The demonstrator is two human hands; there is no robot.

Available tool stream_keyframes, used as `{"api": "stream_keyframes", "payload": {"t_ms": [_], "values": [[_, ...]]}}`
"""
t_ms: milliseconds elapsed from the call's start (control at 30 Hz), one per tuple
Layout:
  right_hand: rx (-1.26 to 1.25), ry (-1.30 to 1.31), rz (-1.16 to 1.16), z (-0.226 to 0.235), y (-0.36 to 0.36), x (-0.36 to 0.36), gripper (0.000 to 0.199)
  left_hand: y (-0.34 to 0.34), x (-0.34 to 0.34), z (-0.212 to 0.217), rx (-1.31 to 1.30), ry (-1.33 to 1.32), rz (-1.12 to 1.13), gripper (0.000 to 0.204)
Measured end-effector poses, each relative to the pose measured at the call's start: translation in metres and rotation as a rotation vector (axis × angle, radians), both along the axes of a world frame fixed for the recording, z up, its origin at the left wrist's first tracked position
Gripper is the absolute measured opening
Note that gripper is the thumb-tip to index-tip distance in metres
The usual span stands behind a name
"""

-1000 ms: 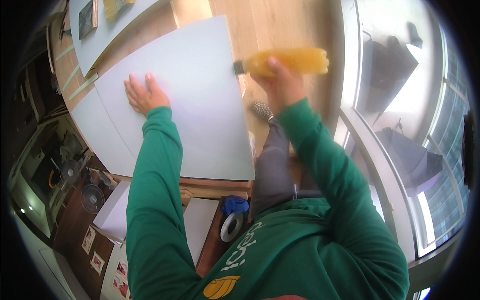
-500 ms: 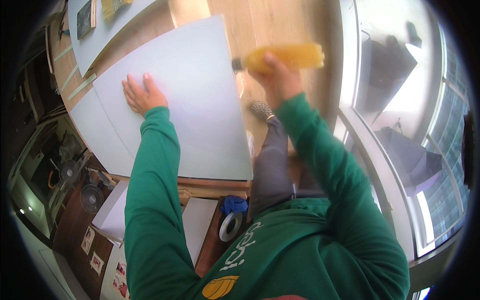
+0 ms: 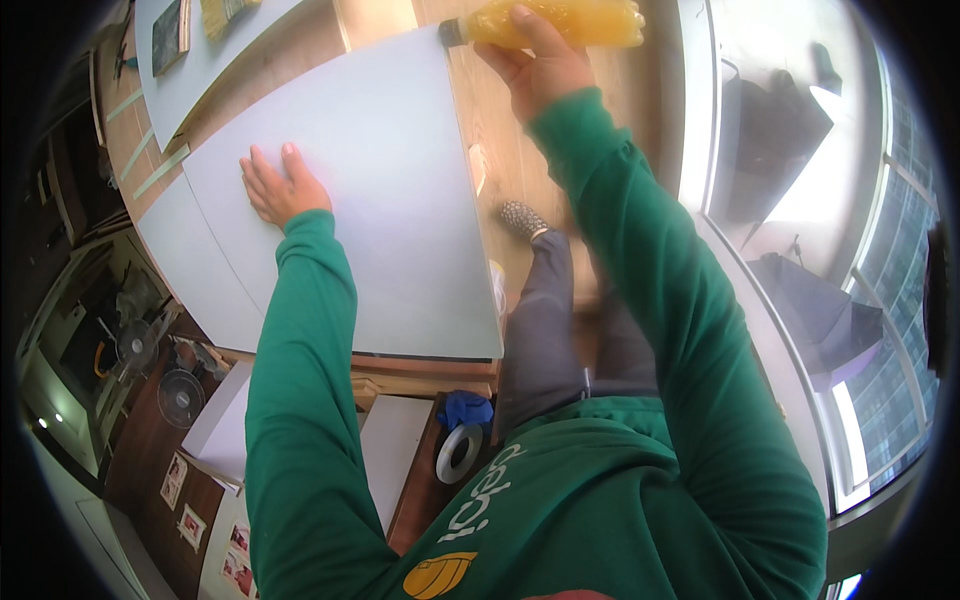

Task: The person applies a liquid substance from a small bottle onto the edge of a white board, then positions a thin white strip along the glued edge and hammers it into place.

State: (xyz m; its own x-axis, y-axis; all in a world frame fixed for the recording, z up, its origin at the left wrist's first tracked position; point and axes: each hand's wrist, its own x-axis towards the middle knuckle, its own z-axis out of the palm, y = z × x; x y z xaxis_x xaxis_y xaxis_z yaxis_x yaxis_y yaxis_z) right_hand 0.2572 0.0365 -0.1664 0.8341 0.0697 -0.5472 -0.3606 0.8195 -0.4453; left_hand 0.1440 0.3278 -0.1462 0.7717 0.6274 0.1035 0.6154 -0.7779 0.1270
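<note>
A large pale grey-white panel (image 3: 400, 240) lies in front of me. My left hand (image 3: 284, 188) rests flat on it with the fingers spread. Beyond the panel's right edge, my right hand (image 3: 545, 72) is wrapped around a clear plastic bottle (image 3: 590, 22) of yellow liquid. The bottle is held sideways, and its dark cap end (image 3: 451, 33) points left at the panel's far right corner. Whether the cap touches the panel edge I cannot tell.
Another pale panel (image 3: 215, 85) at the far left carries a dark block (image 3: 170, 38) and a brush (image 3: 225, 14). A tape roll (image 3: 459, 453) and a blue cloth (image 3: 466, 409) lie below the near edge. A white-framed window (image 3: 770, 330) runs along the right.
My right hand has moved away from me with the bottle, along the panel's right edge toward its far corner. My left hand stays almost in place on the panel.
</note>
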Motion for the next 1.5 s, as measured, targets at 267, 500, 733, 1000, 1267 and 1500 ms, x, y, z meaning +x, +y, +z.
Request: {"api": "stream_keyframes", "payload": {"t_ms": [267, 500, 733, 1000, 1267, 1500], "values": [[-0.042, 0.184, 0.098, 0.017, -0.024, -0.099, 0.046, 0.003, -0.003, 0.0, 0.014, 0.008, 0.016, 0.067], [-0.033, 0.27, 0.107, 0.025, -0.025, -0.11, 0.048, -0.001, -0.001, 0.0, 0.002, -0.008, -0.001, 0.067], [-0.051, 0.259, 0.138, 0.037, -0.03, -0.13, 0.046, 0.003, -0.004, 0.0, 0.001, -0.017, 0.001, 0.067], [-0.054, 0.2, 0.012, 0.012, -0.021, -0.101, 0.044, -0.002, -0.002, -0.006, -0.026, -0.018, 0.019, 0.069], [-0.047, 0.244, 0.095, 0.012, -0.034, -0.16, 0.042, 0.005, -0.006, -0.006, -0.009, -0.025, 0.021, 0.069], [-0.028, 0.289, 0.096, 0.017, -0.034, -0.17, 0.044, 0.004, -0.006, -0.007, -0.006, -0.021, 0.023, 0.071]]}}
